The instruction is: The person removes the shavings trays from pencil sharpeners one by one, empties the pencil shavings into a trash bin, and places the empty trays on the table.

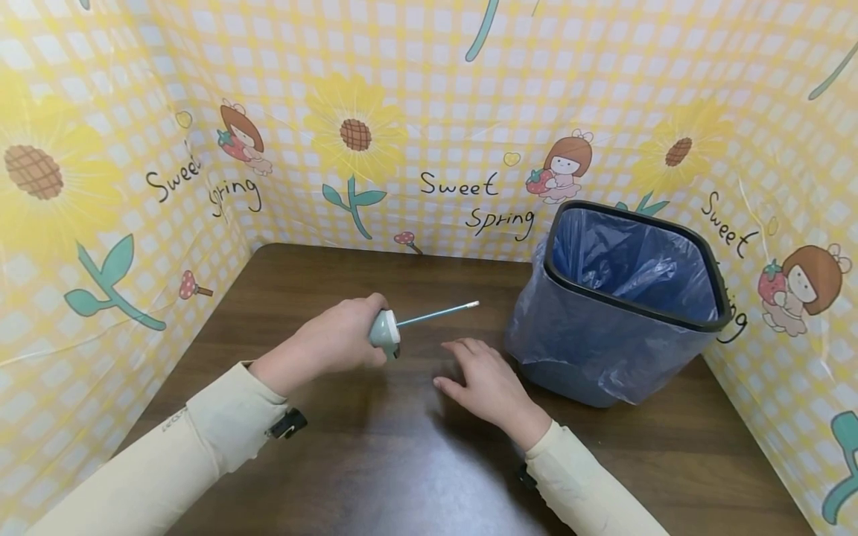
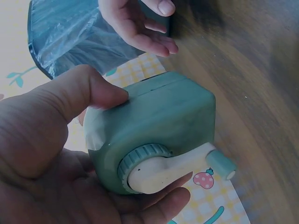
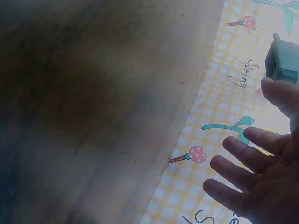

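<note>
My left hand [image 1: 331, 335] grips a green crank pencil sharpener [image 2: 159, 109] above the table, thumb on one side and fingers beneath. The sharpener's white crank arm [image 2: 170, 170] ends in a green knob and faces the left wrist camera. From its front, a light blue pencil [image 1: 437, 313] sticks out to the right in the head view. My right hand [image 1: 484, 381] is held over the table, below and to the right of the pencil's tip, fingers extended and holding nothing. Part of the sharpener's far side shows at the right wrist view's edge.
A bin [image 1: 570, 380] lined with a clear bluish plastic bag [image 1: 596, 335] stands at the right of the table, just beyond my right hand. The dark wooden table [image 1: 302, 275] meets yellow checked cloth walls [image 1: 442, 134] at the back and both sides.
</note>
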